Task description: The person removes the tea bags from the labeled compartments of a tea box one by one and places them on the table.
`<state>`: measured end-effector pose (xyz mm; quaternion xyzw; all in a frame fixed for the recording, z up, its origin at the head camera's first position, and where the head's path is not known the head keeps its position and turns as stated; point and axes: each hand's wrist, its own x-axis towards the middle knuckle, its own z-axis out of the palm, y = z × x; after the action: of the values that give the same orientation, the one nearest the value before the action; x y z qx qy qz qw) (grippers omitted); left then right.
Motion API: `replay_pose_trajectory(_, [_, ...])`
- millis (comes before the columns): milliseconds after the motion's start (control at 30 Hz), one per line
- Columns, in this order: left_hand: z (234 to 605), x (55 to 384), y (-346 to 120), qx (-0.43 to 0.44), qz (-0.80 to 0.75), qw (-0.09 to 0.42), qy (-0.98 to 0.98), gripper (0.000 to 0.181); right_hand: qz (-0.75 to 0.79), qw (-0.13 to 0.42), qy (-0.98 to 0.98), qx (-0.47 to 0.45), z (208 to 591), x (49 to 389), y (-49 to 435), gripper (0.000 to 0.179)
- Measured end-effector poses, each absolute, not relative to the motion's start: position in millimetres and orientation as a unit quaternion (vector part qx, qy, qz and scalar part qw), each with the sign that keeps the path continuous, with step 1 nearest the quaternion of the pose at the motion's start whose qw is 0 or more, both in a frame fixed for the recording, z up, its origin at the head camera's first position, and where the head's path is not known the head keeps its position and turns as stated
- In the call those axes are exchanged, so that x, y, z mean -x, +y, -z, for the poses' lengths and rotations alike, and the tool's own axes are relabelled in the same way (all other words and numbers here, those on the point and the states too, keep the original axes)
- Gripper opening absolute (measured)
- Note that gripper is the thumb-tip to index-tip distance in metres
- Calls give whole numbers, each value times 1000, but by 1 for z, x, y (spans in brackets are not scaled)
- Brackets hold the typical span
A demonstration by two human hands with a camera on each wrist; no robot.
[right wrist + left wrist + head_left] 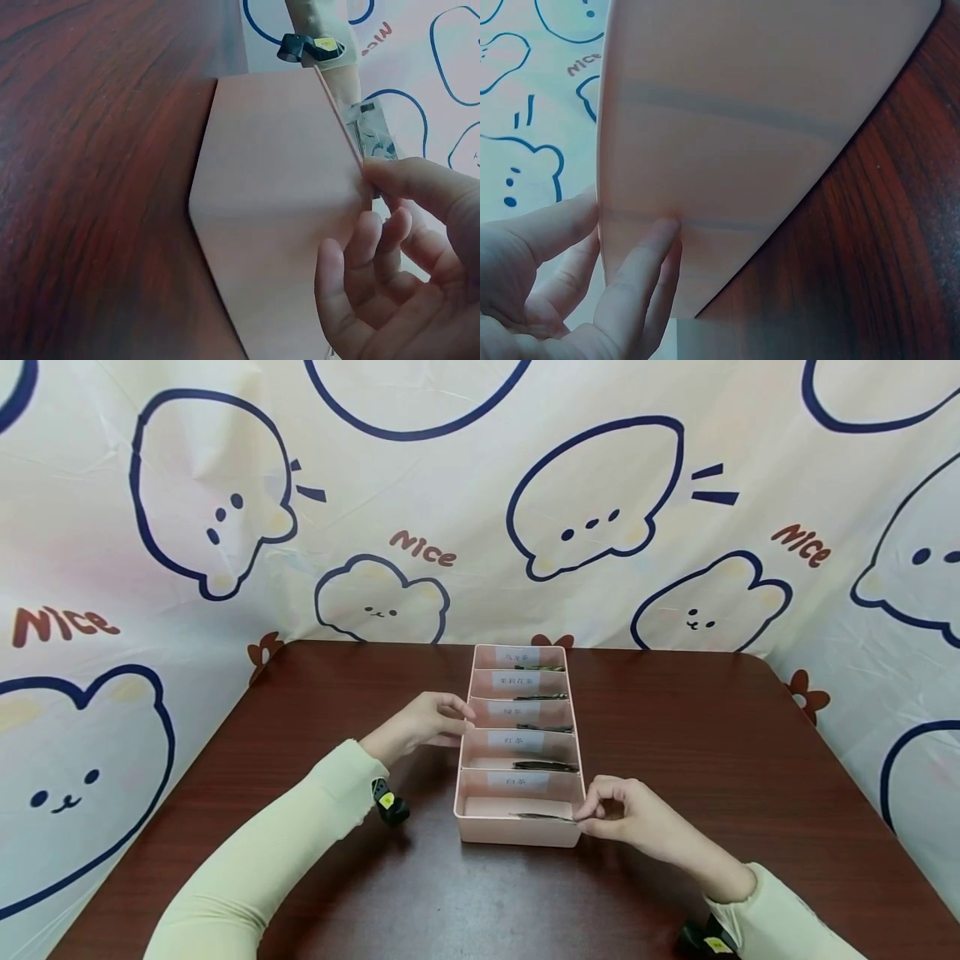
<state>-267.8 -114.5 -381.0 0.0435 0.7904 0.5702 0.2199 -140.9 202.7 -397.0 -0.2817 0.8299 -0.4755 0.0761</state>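
A long pink divided box (519, 833) stands on the table, its several compartments in a row from front to back. Each has a white label with Chinese characters naming a tea, and a thin packet stands in each. My left hand (431, 723) holds the box's left wall about midway along, some fingertips at the rim and others against the outer face (727, 165). At the front right corner, my right hand (637, 818) pinches the end of a clear, dark-printed tea sachet (371, 131) in the front compartment. Its other fingers curl loosely beside the outer wall (277, 150).
The dark brown wooden table (675, 727) extends on both sides of the box. A pale curtain (480, 493) with blue cartoon outlines hangs behind and at the sides. Black wrist cameras (391, 803) sit under both pale sleeves (277, 852).
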Motion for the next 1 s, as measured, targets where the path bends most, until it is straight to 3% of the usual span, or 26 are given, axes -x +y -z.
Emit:
replay_pose_trajectory(300, [381,268,-114,-40,-571,219,790,22,549,0,784,291,368,146,199,9])
replay_pose_trajectory(500, [383,269,-114,-36,-570,215,792,22,599,-75,767,216,326,162,206,9])
replay_pose_trajectory(767, [383,268,-115,-42,-574,219,788,21,733,-117,650,159,287,223,230,9])
replay_pose_trajectory(1000, [381,268,-116,-42,-571,218,790,21,714,-120,689,42,299,284,250,24])
